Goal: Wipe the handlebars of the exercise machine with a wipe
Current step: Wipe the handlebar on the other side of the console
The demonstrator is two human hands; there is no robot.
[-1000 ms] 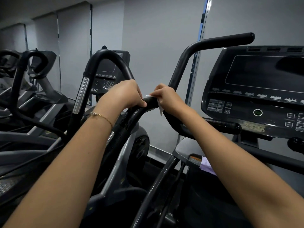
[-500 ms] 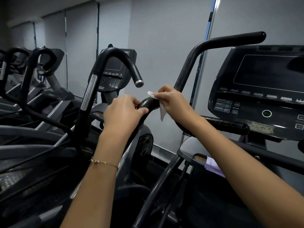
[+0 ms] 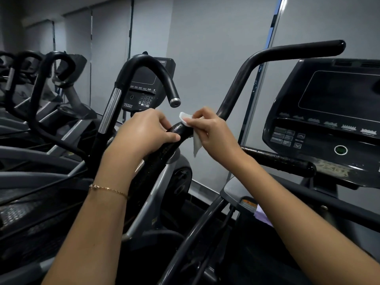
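A black curved handlebar (image 3: pixel 158 161) of the exercise machine rises from lower centre and bends to the right behind my hands. My left hand (image 3: pixel 141 132) grips it just below the bend, fingers curled over the top and thumb along its side. My right hand (image 3: pixel 211 130) pinches a white wipe (image 3: pixel 196 140) against the bar right beside the left hand; part of the wipe hangs below the bar and a corner sticks up above my fingers. The same bar continues up into a long upper handle (image 3: pixel 287 52). A short lower grip (image 3: pixel 283 161) points right under my right forearm.
The machine's black console (image 3: pixel 329 112) with buttons and a dark screen stands at the right. A neighbouring machine's hooked handlebar (image 3: pixel 148 66) and its console sit just behind my left hand. More machines line the left side. A grey wall runs behind everything.
My left hand has slid lower on the bar and uncovered its bend. The right hand has lifted and re-gripped the wipe, which now shows more above and below the bar.
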